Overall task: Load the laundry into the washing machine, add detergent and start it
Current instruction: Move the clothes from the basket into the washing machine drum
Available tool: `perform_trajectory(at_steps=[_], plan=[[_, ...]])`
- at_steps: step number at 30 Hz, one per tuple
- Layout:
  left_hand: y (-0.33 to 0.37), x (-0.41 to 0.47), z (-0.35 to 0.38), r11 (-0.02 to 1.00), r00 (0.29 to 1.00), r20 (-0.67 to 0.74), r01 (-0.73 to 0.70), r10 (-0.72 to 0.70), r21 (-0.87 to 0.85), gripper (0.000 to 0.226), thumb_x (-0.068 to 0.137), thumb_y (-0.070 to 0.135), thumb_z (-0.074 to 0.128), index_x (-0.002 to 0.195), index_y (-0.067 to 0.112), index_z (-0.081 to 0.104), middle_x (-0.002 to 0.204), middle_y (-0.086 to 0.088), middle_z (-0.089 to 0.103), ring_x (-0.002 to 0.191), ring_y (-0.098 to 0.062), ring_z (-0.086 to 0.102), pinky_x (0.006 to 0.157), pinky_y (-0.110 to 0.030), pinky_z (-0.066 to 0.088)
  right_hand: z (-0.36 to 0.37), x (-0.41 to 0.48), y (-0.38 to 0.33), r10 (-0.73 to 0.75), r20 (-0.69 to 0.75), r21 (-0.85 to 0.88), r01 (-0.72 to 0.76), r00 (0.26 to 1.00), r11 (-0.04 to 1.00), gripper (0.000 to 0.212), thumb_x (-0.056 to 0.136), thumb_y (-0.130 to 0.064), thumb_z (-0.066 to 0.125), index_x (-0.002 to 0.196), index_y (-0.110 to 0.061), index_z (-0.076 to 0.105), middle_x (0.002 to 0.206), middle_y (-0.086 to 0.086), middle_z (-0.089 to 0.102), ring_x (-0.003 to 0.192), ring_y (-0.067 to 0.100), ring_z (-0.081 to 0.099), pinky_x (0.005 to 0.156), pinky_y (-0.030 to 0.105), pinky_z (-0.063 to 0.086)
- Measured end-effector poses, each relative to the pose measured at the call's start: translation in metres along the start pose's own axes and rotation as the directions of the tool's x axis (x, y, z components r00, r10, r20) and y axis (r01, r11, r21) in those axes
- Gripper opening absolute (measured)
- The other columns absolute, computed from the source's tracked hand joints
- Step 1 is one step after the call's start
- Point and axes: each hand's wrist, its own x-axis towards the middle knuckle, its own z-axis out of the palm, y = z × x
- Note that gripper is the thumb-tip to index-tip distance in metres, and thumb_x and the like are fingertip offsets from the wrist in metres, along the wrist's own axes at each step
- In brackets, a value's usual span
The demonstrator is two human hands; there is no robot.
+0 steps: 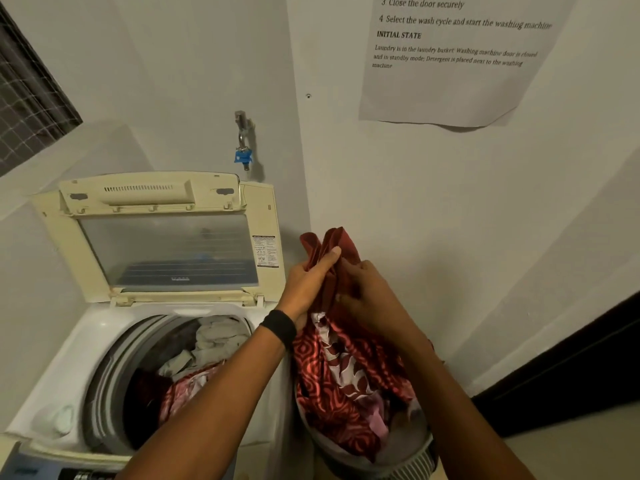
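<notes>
A top-loading washing machine stands at the left with its lid raised against the wall. Its drum holds grey, dark and red patterned clothes. To its right, a laundry basket sits on the floor with more clothes. A long red patterned cloth hangs from my hands down into the basket. My left hand grips its bunched top, a dark band on that wrist. My right hand holds the same cloth just beside it. No detergent is visible.
A tap with a blue fitting juts from the wall above the machine. A printed instruction sheet hangs on the wall at upper right. A dark window grille is at far left, a dark doorway at lower right.
</notes>
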Motion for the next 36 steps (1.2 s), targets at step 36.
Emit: perform_trajectory(at_steps=[36], plan=[[0.004,0.007,-0.057,0.968,0.843,0.512,0.041,-0.166,0.246,0.059,0.07,0.021,0.087,0.124,0.005,0.066,0.129,-0.027,0.066,0.122,-0.044,0.063,0.11,-0.055,0.047,-0.017,0.012,-0.004,-0.349,0.078,0.153,0.335,0.934,0.93,0.025,0.085,-0.018,0.08,0.083,-0.017,0.055,0.086,-0.005,0.061,0.081,0.018,0.06,0.071,0.047,0.053]])
